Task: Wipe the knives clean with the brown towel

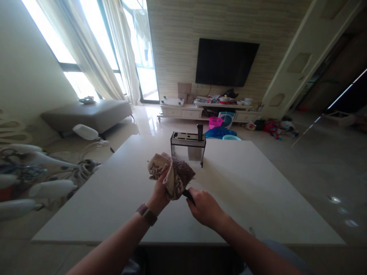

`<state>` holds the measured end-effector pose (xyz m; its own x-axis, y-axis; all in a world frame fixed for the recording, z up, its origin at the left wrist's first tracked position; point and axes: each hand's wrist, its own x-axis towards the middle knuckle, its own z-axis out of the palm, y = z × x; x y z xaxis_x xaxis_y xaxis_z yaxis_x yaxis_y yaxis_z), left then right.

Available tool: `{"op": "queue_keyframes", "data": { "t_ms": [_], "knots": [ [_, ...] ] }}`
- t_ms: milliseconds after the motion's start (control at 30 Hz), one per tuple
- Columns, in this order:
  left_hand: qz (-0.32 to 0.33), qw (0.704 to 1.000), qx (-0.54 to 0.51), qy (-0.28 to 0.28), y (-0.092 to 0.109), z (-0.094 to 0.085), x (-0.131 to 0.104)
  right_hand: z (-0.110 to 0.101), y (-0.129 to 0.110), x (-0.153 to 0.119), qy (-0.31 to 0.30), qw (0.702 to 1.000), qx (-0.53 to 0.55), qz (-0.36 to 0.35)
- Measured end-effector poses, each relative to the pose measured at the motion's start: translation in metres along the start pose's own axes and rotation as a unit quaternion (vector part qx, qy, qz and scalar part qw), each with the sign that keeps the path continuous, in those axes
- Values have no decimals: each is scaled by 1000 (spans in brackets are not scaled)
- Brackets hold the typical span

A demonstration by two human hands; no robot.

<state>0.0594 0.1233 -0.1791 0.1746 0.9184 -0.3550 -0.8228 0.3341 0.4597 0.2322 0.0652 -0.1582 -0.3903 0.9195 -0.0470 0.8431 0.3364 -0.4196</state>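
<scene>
My left hand (161,191), with a brown strap at the wrist, is closed around a bunched brown and beige cloth (174,173) above the white table (137,214). Close beside it, my right hand (205,208) grips the black handle of a knife (189,196). The handle runs up to the cloth, and whatever lies beyond it is hidden in the folds. Just past the cloth stands a knife block (187,142) with clear lower walls and a slotted top. One black-handled knife (200,131) sits upright at the right end of the block.
Behind the table are a pink basket (215,122), a light-blue basket (231,138) and a low TV cabinet (183,112). White lamp shades (51,188) with tangled arms lie to the left of the table. A grey bench (88,114) stands near the window.
</scene>
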Motion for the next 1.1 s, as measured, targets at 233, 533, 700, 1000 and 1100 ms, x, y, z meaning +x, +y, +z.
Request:
{"op": "queue_keyframes", "data": {
  "t_ms": [233,533,700,1000,1100],
  "knots": [
    [25,998,17,46,-2,9,-9,4,5,-4,7,1000,0,18],
    [17,999,6,38,-10,6,-2,13,14,-5,-6,999,17,35],
    [4,999,15,32,-8,6,3,9,12,0,-14,999,-8,35],
    [-8,1000,10,-15,2,7,7,4,4,7,-8,998,-55,23],
    [-9,1000,22,-19,3,3,3,6,1,6,-7,998,-56,17]
  ]
}}
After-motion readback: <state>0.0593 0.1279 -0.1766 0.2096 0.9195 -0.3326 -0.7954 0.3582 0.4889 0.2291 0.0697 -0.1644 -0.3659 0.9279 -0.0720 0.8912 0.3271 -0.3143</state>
